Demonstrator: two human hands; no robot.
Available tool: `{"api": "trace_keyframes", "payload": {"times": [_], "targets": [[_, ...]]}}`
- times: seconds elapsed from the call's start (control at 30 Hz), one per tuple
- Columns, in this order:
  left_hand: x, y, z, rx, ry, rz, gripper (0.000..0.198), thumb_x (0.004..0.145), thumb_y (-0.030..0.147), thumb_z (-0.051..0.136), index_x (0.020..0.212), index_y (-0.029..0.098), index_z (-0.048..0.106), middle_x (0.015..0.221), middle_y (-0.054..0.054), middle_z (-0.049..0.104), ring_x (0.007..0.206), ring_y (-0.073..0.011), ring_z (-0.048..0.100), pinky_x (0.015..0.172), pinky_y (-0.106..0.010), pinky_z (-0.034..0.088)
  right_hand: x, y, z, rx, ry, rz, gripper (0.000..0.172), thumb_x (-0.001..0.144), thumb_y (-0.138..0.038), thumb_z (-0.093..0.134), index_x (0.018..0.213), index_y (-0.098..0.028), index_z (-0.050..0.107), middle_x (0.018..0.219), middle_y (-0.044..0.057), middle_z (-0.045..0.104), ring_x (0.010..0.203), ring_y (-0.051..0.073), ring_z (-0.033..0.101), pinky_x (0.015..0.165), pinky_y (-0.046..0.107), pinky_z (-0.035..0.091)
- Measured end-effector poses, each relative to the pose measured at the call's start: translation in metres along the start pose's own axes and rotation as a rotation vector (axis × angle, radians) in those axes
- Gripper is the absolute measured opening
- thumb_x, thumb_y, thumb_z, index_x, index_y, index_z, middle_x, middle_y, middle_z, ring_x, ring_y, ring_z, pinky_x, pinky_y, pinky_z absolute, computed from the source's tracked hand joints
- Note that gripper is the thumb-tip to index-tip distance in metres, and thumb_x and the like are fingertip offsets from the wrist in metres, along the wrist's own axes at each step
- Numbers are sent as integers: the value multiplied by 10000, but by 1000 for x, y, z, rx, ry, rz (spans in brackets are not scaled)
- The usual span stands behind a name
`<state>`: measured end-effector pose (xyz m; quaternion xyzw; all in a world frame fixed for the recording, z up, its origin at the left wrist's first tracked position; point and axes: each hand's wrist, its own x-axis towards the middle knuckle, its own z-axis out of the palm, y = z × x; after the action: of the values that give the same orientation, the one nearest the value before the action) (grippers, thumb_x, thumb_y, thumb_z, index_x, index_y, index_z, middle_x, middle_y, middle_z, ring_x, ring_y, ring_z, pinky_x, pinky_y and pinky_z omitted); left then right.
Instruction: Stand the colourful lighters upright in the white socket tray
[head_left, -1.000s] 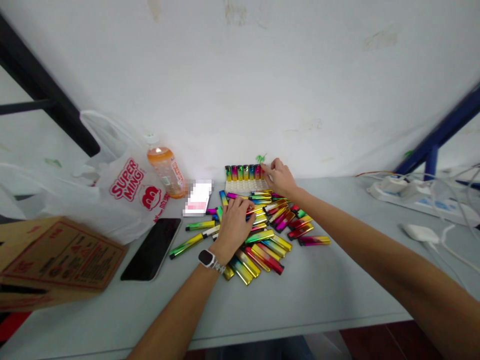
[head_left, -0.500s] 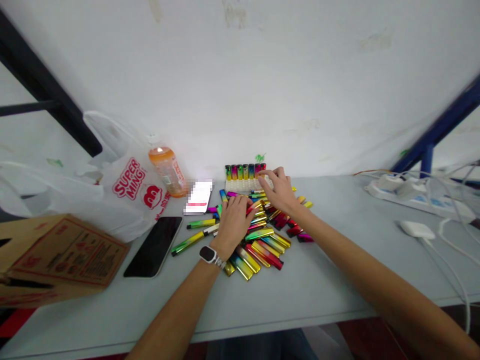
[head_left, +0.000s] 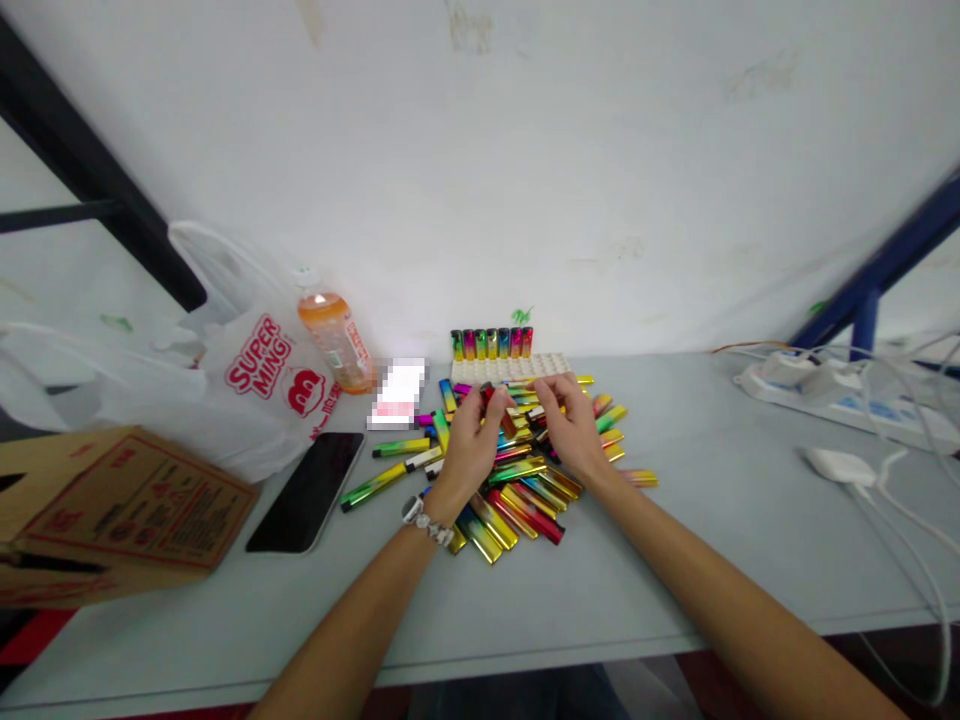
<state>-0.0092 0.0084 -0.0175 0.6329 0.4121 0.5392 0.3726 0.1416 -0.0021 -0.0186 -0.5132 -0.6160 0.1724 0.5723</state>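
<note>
My left hand [head_left: 469, 440] is closed on a red lighter [head_left: 508, 424], pinched between thumb and fingers above the pile. To its right, my right hand [head_left: 574, 425] has its fingers curled and pressed together over the pile; what they hold, if anything, is hidden. Under and around both hands lies a loose heap of shiny multicoloured lighters [head_left: 495, 520], many yellow, green and red. Behind the hands is a white studded rack [head_left: 510, 370]. Several lighters [head_left: 492, 344] stand upright in a row along its back edge, from its left end to beyond the middle.
A white phone [head_left: 397, 393] with a blurred screen and a black phone [head_left: 307, 495] lie at left. Beyond them are an orange drink bottle [head_left: 335, 340], a white plastic bag [head_left: 240, 400] and a cardboard box [head_left: 135, 510]. At right are a power strip [head_left: 840, 395] and a white charger [head_left: 840, 465] with cables.
My right hand has come back from the rack's row toward my left hand. My left hand has lifted a red lighter from the pile. Some lighters at the pile's right have shifted.
</note>
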Motion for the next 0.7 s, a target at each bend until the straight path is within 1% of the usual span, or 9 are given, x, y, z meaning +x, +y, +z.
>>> {"api": "trace_keyframes", "payload": {"times": [0.07, 0.1, 0.17, 0.23, 0.27, 0.33, 0.47, 0.6, 0.7], "targets": [[-1, 2, 2, 0, 18, 12, 455, 967, 573, 426, 803, 176, 574, 787, -19, 587, 736, -130, 552, 710, -257, 463, -1, -1, 1, 6, -6, -6, 302, 973, -452, 483, 867, -229, 657, 876, 43, 580, 865, 209, 557, 788, 349, 460], [-2, 3, 3, -35, 1, 3, 462, 961, 596, 420, 805, 181, 553, 761, -7, 558, 713, -124, 543, 695, -254, 466, -2, -1, 1, 9, -9, -9, 300, 974, -452, 482, 862, -229, 649, 878, 43, 583, 872, 210, 558, 796, 350, 460], [-2, 4, 6, -163, -67, -52, 475, 917, 655, 460, 830, 192, 523, 658, 40, 460, 587, -102, 478, 586, -235, 440, -3, -1, 2, 17, -16, -12, 303, 974, -457, 478, 850, -230, 635, 870, 38, 581, 867, 206, 558, 803, 349, 458], [-2, 5, 7, -276, -130, -126, 496, 870, 695, 503, 832, 200, 499, 573, 87, 332, 464, -76, 339, 455, -211, 324, -4, 0, 3, 26, -24, -15, 307, 974, -462, 478, 840, -229, 626, 858, 33, 573, 855, 203, 555, 800, 346, 457], [-2, 5, 7, -291, -145, -150, 500, 860, 697, 516, 808, 201, 489, 551, 97, 295, 441, -68, 283, 429, -208, 263, -4, 1, 4, 31, -31, -18, 308, 974, -464, 479, 838, -229, 624, 858, 33, 571, 857, 204, 555, 797, 345, 457], [-4, 6, 6, -229, -137, -148, 492, 864, 664, 535, 721, 198, 462, 529, 93, 292, 444, -63, 252, 432, -217, 215, -5, 2, 5, 39, -49, -21, 300, 974, -460, 483, 854, -229, 631, 870, 35, 574, 867, 204, 557, 792, 344, 457], [-7, 9, 2, 28, -75, -32, 457, 890, 503, 538, 586, 195, 392, 527, 62, 355, 501, -76, 302, 493, -240, 258, -7, 2, 6, 47, -67, -22, 283, 974, -441, 494, 891, -227, 660, 871, 32, 570, 856, 199, 556, 766, 339, 453], [-8, 14, 1, 148, -79, -2, 357, 869, 343, 480, 563, 199, 368, 516, 57, 348, 510, -86, 325, 512, -244, 258, -9, 1, 7, 39, -84, -30, 284, 977, -427, 492, 886, -227, 672, 863, 32, 573, 853, 200, 555, 760, 341, 449], [-8, 16, 2, 175, -83, -19, 331, 848, 313, 462, 554, 203, 355, 506, 56, 337, 504, -89, 325, 502, -243, 242, -9, 0, 7, 30, -88, -32, 284, 977, -426, 487, 879, -232, 670, 866, 33, 577, 855, 203, 553, 765, 343, 456]]}}
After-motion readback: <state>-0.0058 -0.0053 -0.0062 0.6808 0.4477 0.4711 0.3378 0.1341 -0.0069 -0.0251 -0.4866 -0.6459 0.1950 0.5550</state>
